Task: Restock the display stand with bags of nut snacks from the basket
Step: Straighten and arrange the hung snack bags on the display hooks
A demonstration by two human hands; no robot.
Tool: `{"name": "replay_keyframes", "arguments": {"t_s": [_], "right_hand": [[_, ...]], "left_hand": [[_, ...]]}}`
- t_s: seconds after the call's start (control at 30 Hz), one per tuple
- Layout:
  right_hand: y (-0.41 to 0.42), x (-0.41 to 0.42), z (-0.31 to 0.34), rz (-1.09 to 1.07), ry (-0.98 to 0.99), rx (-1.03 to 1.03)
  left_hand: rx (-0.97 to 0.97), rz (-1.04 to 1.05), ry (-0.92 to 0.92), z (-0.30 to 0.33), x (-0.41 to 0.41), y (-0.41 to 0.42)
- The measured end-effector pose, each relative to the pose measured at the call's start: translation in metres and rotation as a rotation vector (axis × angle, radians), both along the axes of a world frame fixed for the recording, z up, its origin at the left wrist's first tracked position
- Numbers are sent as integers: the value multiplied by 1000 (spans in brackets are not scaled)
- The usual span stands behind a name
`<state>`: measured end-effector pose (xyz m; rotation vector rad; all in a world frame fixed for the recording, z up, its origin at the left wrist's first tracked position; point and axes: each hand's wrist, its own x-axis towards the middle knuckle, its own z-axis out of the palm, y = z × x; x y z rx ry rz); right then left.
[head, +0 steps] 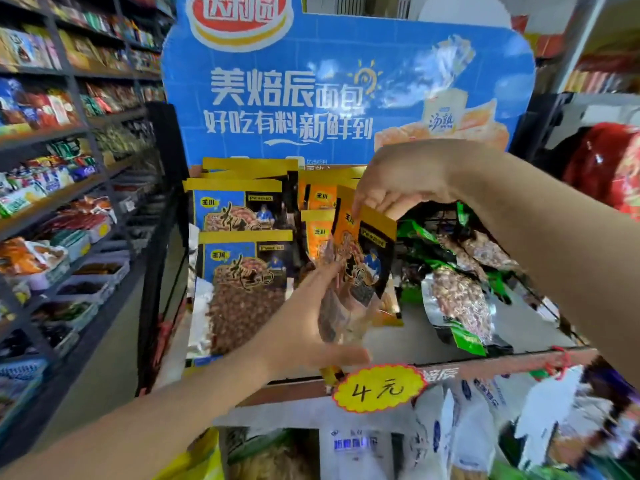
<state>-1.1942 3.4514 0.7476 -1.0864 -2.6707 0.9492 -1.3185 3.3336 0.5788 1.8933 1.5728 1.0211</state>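
Note:
An orange-and-black peanut bag (363,251) stands tilted over the middle of the display stand's top shelf (485,363). My right hand (398,181) pinches its yellow top edge from above. My left hand (311,327) grips its lower part, fingers spread around the clear bottom. Behind it lie more orange bags (318,199). Blue peanut bags (242,271) fill the shelf's left side. Green-topped nut bags (457,299) lie on the right. The basket is not in view.
A blue cardboard header (311,98) rises behind the shelf. A yellow price tag (379,389) hangs on the front edge. White bags (485,434) sit on the tier below. Store shelving (52,202) lines the aisle on the left.

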Motion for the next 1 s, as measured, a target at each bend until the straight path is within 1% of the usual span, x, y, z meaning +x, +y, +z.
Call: {"name": "replay_keyframes", "arguments": {"t_s": [0.03, 0.07, 0.13, 0.2, 0.23, 0.33, 0.43, 0.5, 0.53, 0.57, 0.6, 0.67, 0.7, 0.77, 0.8, 0.83, 0.9, 0.93, 1.0], "right_hand": [[-4, 1, 3, 43, 4, -9], [-8, 1, 4, 78, -9, 32], [-11, 0, 6, 114, -32, 211], [-6, -2, 4, 94, 20, 426], [-2, -4, 1, 81, 64, 488], [13, -10, -13, 132, 229, 516], [30, -18, -25, 163, 409, 548], [39, -25, -30, 175, 520, 533], [44, -28, -31, 173, 546, 521], [50, -31, -33, 159, 530, 508], [57, -33, -36, 152, 481, 474], [71, -31, -45, 168, 296, 405], [78, -30, -53, 172, 193, 401], [91, -26, -74, 161, -81, 472], [95, -24, -85, 164, -222, 543], [98, -23, -95, 166, -337, 608], [102, -19, -109, 172, -421, 673], [102, -18, -113, 181, -403, 657], [103, -18, -115, 211, -392, 642]], "left_hand": [[46, 17, -25, -3, 2, -3], [99, 45, -40, -6, 2, -4], [179, 127, -66, -10, -1, -3], [189, 171, -148, -7, -6, -5], [193, 176, -174, -6, -8, -6], [254, 247, -164, 7, -14, -5], [322, 401, -157, 24, -23, -3], [342, 525, -62, 31, -29, -3], [336, 556, -28, 35, -30, -3], [311, 548, -58, 36, -30, -2], [242, 509, -151, 36, -26, 0], [-14, 388, -381, 29, -14, 8], [-133, 346, -394, 21, -9, 15], [-337, 318, -265, 2, 0, 28], [-390, 334, -201, -7, 4, 34], [-399, 360, -159, -13, 7, 39], [-381, 417, -63, -19, 13, 44], [-392, 434, -42, -19, 16, 45], [-421, 430, -123, -18, 19, 47]]}}
